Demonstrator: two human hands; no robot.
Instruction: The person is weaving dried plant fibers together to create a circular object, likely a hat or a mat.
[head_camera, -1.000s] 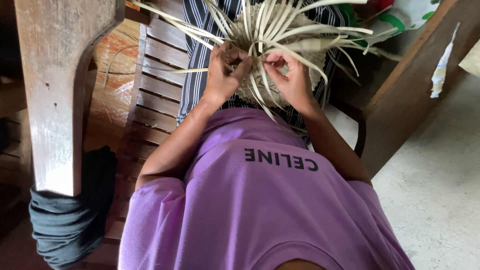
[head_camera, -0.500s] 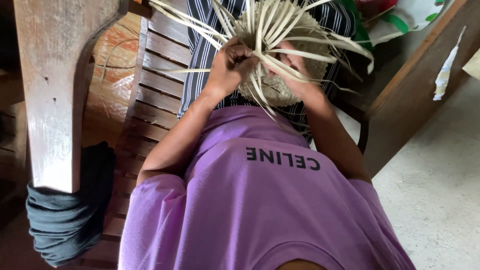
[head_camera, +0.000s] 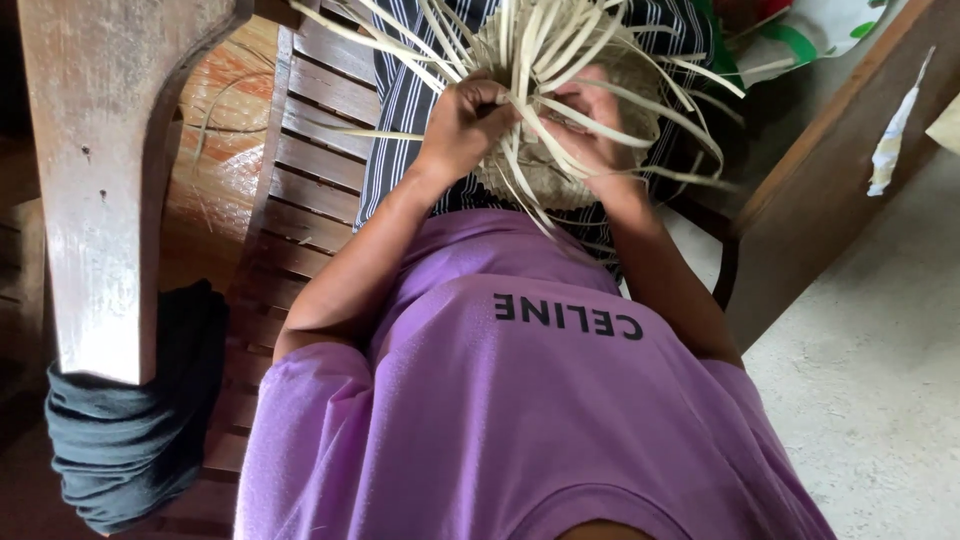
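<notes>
2 hands (head_camera: 530, 125) on woven basket (head_camera: 545, 180)

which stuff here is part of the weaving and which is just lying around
In use:
left hand
right hand
woven piece
loose strips

Lying about:
dark cloth
white scrap on the beam
stray strips on the floor
slatted bench

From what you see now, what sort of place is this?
Probably a porch or open room of a home, used for hand weaving: a brown slatted wooden bench, a bare grey concrete floor, and both hands working pale straw strips on the lap.
</notes>
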